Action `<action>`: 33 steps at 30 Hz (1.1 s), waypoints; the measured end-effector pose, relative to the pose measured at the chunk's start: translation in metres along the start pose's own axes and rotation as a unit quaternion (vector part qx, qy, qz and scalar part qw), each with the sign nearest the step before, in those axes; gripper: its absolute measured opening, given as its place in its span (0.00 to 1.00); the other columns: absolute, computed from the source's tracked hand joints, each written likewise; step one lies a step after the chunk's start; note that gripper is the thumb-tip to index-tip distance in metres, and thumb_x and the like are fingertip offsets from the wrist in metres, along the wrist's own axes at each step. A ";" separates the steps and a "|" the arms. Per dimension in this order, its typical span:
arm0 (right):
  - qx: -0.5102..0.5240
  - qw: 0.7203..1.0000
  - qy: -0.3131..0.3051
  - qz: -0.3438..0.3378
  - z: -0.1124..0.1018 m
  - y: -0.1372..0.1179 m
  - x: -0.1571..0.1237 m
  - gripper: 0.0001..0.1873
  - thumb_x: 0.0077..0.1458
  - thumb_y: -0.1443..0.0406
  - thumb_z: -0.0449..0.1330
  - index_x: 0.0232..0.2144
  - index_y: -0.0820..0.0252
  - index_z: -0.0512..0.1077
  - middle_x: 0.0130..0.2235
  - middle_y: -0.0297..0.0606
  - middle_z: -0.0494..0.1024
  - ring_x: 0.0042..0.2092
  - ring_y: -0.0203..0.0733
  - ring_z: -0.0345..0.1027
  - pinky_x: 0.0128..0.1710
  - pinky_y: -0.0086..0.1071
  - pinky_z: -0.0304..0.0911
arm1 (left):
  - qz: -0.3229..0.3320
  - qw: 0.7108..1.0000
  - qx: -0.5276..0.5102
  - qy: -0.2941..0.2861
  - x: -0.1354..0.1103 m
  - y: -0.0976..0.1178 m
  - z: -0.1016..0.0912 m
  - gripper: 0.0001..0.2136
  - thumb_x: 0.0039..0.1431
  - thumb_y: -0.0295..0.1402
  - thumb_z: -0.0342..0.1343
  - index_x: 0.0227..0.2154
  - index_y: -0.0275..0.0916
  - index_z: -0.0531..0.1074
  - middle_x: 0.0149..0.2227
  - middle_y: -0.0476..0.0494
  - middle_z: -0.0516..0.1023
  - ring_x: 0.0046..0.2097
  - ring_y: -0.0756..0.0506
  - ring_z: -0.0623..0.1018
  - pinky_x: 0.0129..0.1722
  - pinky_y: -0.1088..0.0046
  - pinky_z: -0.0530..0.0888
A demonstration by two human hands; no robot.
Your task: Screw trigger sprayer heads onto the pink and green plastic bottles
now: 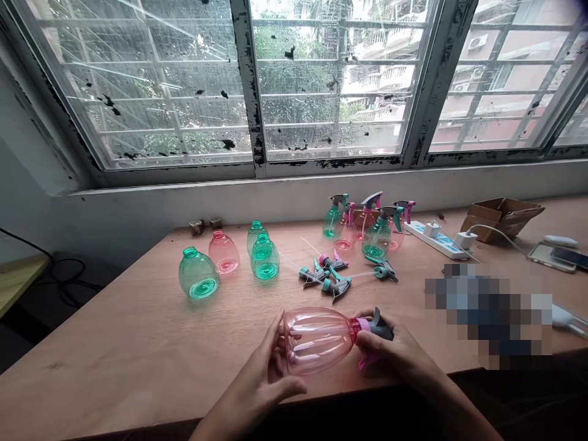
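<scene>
A clear pink spray bottle (pixel 316 339) lies on its side near the front edge of the wooden table (pixel 138 343). My left hand (pixel 271 375) cups its round base, fingers curled around it. My right hand (pixel 395 355) is closed on the grey and pink trigger head (pixel 379 324) at the bottle's neck. Beyond my hands lie several loose trigger heads (pixel 333 275). Three green bottles and one pink bottle without heads (pixel 223 257) stand at the left. Several assembled spray bottles (pixel 367 229) stand at the back.
A white power strip (pixel 434 239) with plugs, a cardboard box (pixel 503 215) and two phones (pixel 558 257) are at the right. A blurred patch (pixel 489 315) covers something at the right front. A barred window (pixel 294 79) runs behind the table.
</scene>
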State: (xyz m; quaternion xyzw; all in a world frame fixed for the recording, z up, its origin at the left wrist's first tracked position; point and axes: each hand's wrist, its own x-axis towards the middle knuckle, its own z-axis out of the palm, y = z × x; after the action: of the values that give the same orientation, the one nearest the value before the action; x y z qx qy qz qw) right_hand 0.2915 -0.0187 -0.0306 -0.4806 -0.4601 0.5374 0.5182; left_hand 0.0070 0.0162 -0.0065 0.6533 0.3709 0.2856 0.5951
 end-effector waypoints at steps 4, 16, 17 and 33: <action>0.021 1.000 -0.010 -0.008 -0.002 0.003 0.004 0.25 0.50 0.52 0.72 0.42 0.62 0.71 0.23 0.31 0.78 0.24 0.38 0.71 0.25 0.31 0.72 | 0.012 0.999 0.048 0.000 -0.001 -0.001 -0.003 0.45 0.58 0.38 0.66 0.72 0.46 0.46 0.67 0.40 0.63 0.69 0.33 0.59 0.69 0.55 0.55; 0.009 1.000 -0.020 -0.009 -0.001 0.004 0.002 0.25 0.50 0.53 0.72 0.42 0.61 0.70 0.22 0.31 0.78 0.23 0.39 0.73 0.25 0.31 0.72 | 0.014 0.998 0.066 0.001 -0.001 -0.008 -0.006 0.45 0.58 0.40 0.66 0.72 0.45 0.45 0.72 0.41 0.55 0.72 0.34 0.55 0.71 0.57 0.51; 0.010 1.000 -0.018 -0.009 -0.001 0.004 0.002 0.24 0.51 0.53 0.72 0.42 0.61 0.70 0.22 0.31 0.78 0.23 0.39 0.73 0.25 0.31 0.71 | 0.018 0.997 0.069 -0.001 0.000 -0.009 -0.006 0.46 0.58 0.39 0.66 0.72 0.46 0.44 0.72 0.41 0.56 0.71 0.34 0.56 0.71 0.57 0.53; 0.003 1.000 -0.012 -0.002 -0.001 0.003 0.001 0.25 0.50 0.52 0.72 0.42 0.61 0.70 0.22 0.31 0.77 0.23 0.40 0.73 0.24 0.32 0.71 | 0.040 0.997 0.061 -0.020 0.001 -0.004 -0.001 0.48 0.60 0.35 0.64 0.73 0.46 0.36 0.65 0.39 0.67 0.67 0.36 0.65 0.67 0.59 0.62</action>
State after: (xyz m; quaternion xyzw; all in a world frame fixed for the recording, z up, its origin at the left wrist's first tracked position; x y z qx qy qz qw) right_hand 0.2918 -0.0178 -0.0340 -0.4715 -0.4658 0.5436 0.5149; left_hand 0.0060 0.0178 -0.0106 0.7082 0.3494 0.2725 0.5497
